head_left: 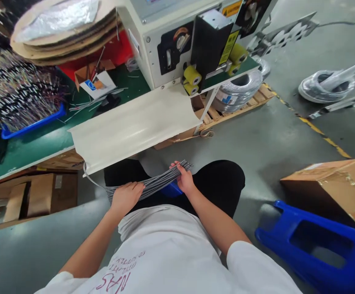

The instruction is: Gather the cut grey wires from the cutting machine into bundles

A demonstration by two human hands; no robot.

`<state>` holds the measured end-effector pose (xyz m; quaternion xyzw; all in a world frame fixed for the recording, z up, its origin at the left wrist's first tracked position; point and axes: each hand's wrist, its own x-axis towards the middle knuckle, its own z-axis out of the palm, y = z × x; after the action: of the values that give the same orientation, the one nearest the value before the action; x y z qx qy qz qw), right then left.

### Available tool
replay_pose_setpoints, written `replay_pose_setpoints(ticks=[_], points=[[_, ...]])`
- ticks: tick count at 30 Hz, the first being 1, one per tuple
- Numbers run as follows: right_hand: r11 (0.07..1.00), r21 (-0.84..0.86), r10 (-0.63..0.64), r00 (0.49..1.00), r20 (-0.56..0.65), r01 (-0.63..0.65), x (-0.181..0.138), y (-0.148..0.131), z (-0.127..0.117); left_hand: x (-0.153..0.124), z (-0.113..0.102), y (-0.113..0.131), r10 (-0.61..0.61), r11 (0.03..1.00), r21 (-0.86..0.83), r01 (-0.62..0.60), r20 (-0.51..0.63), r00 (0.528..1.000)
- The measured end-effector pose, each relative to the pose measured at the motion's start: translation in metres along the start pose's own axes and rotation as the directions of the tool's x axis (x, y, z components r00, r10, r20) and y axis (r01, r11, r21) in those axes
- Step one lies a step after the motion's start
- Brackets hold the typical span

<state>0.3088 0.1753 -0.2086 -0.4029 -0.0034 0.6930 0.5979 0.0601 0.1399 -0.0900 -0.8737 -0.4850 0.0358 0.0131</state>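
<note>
A bundle of grey cables (159, 182) lies across my lap, held between both hands. My left hand (127, 197) is wrapped over the bundle toward its left part. Near the bundle's right end, my right hand (183, 178) grips it, with the cut cable tips sticking out just past the fingers. One cable (92, 179) strays from the left end and curves up to the corner of the cream curved tray (137, 122). That tray slopes down in front of me from the machine (171, 45).
Yellow rollers (191, 77) protrude from the machine's front. A blue bin (33, 124) full of cut wires and round cardboard discs (64, 45) stand on the green bench (43, 149). Wrapped cable coils (238, 92) rest on a pallet. At right are a carton (330, 179) and a blue stool (315, 241).
</note>
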Motion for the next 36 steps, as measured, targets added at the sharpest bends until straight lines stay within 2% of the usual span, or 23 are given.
replay_pose_setpoints(ticks=[5, 13, 17, 19, 22, 25, 28, 30, 33, 36], points=[[1.0, -0.012, -0.005, 1.0, 0.018, 0.005, -0.002, 0.001, 0.0, -0.002, 0.013, -0.004, -0.039, 0.999, -0.019, 0.041, 0.066, 0.997], [1.0, -0.018, 0.007, 1.0, 0.022, -0.007, 0.0, -0.003, 0.003, 0.007, 0.018, 0.0, 0.005, 1.0, -0.001, -0.005, 0.072, 0.997], [1.0, -0.012, 0.005, 1.0, -0.008, -0.005, 0.002, 0.0, 0.003, 0.01, 0.015, 0.0, 0.004, 1.0, 0.0, -0.004, 0.092, 0.996], [1.0, -0.003, 0.0, 0.999, -0.038, 0.0, 0.003, 0.003, 0.002, 0.005, 0.009, -0.006, -0.024, 1.0, 0.0, 0.024, 0.09, 0.996], [1.0, 0.008, -0.006, 0.997, -0.08, 0.007, 0.003, 0.008, 0.003, -0.015, 0.005, -0.027, -0.148, 0.988, 0.043, 0.146, 0.036, 0.988], [0.999, 0.037, -0.02, 0.996, -0.091, 0.023, 0.004, 0.011, 0.004, -0.042, 0.02, -0.054, -0.272, 0.959, 0.068, 0.274, -0.027, 0.962], [0.997, 0.066, -0.035, 0.997, -0.072, 0.04, 0.007, 0.012, 0.004, -0.06, 0.048, -0.072, -0.3, 0.954, 0.0, 0.301, -0.064, 0.952], [0.996, 0.076, -0.033, 0.999, -0.042, 0.036, 0.007, 0.012, 0.004, -0.067, 0.062, -0.075, -0.329, 0.944, -0.033, 0.327, -0.098, 0.939], [0.995, 0.098, -0.028, 1.0, -0.002, 0.028, 0.006, 0.012, 0.003, -0.068, 0.07, -0.074, -0.361, 0.932, -0.055, 0.357, -0.14, 0.922], [0.993, 0.116, -0.024, 1.0, -0.005, 0.024, 0.006, 0.012, 0.001, -0.066, 0.072, -0.077, -0.292, 0.955, -0.085, 0.283, -0.128, 0.948]])
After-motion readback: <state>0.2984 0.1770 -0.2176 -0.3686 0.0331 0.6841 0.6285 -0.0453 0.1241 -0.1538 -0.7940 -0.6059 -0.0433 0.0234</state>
